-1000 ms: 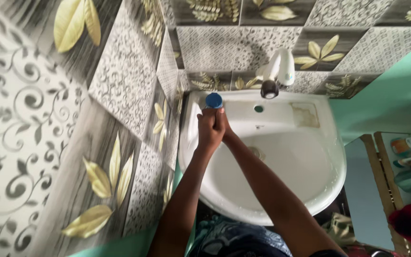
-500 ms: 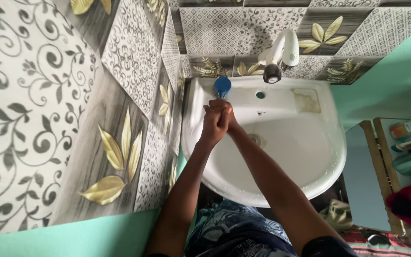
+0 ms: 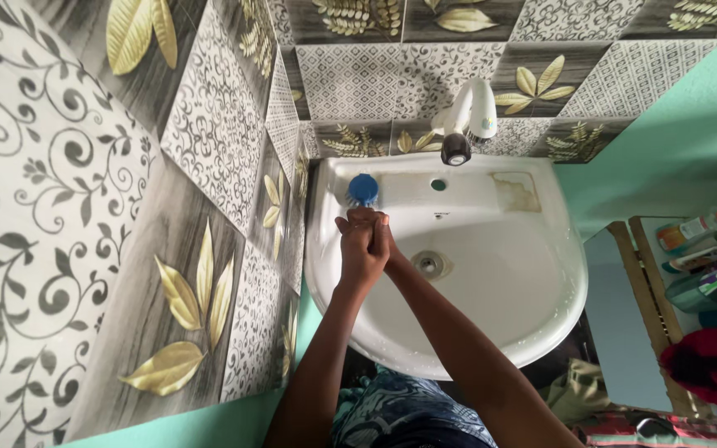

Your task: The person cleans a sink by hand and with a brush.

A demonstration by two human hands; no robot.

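Observation:
My left hand (image 3: 360, 253) and my right hand (image 3: 383, 234) are clasped together, fingers folded over each other, above the left side of a white wash basin (image 3: 551, 309). Nothing shows between them. Just beyond my fingers a round blue-topped thing (image 3: 363, 189) stands on the basin's back left ledge, not touched by either hand. The drain (image 3: 431, 264) lies to the right of my hands. A white tap (image 3: 468, 118) with a dark spout sticks out over the back of the basin; no water shows.
Patterned grey tiles with gold leaves cover the left wall (image 3: 126, 207) and the back wall. A green wall is at the right. A wooden shelf (image 3: 690, 257) with bottles stands to the right of the basin, with a red cloth (image 3: 707, 365) below it.
My clasped hands have drawn back from the blue-topped thing toward me and stay joined. The view has shifted a little, so the drain now shows beside them.

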